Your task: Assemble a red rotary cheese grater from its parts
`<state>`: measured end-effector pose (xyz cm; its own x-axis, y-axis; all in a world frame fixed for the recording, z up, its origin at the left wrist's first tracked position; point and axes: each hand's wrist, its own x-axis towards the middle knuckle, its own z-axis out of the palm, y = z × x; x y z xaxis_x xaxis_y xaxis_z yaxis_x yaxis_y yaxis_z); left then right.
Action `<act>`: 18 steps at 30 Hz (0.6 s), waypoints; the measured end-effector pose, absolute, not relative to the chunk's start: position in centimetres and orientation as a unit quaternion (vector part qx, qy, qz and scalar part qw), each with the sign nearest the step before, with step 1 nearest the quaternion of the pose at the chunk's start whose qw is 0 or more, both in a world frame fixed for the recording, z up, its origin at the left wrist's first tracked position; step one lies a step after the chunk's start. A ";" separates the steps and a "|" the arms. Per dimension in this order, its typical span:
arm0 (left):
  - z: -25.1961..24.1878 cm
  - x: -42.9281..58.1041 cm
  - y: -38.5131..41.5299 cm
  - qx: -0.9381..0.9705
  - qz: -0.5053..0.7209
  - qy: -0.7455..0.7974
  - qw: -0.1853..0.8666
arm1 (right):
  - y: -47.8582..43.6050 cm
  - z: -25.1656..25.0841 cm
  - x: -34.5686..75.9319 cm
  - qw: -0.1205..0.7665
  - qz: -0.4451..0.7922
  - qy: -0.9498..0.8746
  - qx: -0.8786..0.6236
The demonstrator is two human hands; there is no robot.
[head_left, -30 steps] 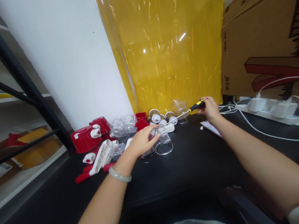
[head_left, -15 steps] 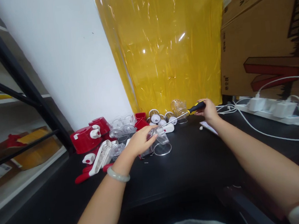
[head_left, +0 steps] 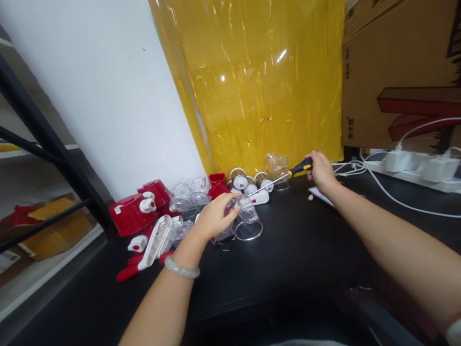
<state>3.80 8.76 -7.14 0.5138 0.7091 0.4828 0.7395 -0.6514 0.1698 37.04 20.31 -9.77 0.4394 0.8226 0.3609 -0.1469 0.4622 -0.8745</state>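
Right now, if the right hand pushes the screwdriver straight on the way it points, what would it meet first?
The screwdriver in the right hand would probably first meet the clear plastic part in the left hand; the two seem to touch, though depth is unclear.

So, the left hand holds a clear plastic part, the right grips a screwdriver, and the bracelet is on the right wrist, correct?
No: the head view shows the bracelet on the left wrist. The left hand does hold a clear plastic part, and the right hand grips a screwdriver.
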 end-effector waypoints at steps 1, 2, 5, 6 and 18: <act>-7.1 3.8 8.8 -0.870 -0.265 -0.416 0.028 | 20.3 -9.8 37.0 0.748 0.324 -0.417 -0.403; -7.2 3.8 8.8 -0.870 -0.265 -0.416 0.027 | 20.2 -9.7 37.0 0.750 0.328 -0.413 -0.400; -7.2 3.9 8.8 -0.869 -0.265 -0.417 0.028 | 20.2 -9.7 37.0 0.749 0.358 -0.399 -0.389; -7.2 3.9 8.8 -0.869 -0.265 -0.417 0.028 | 20.2 -9.7 37.0 0.748 0.365 -0.397 -0.387; -7.2 3.9 8.8 -0.869 -0.276 -0.411 0.013 | 20.3 -9.7 37.0 0.753 0.342 -0.400 -0.395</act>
<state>3.92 8.77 -7.18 0.5104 0.7066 0.4901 0.7208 -0.6624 0.2044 37.02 20.35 -9.65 0.4467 0.8306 0.3325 -0.1993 0.4547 -0.8681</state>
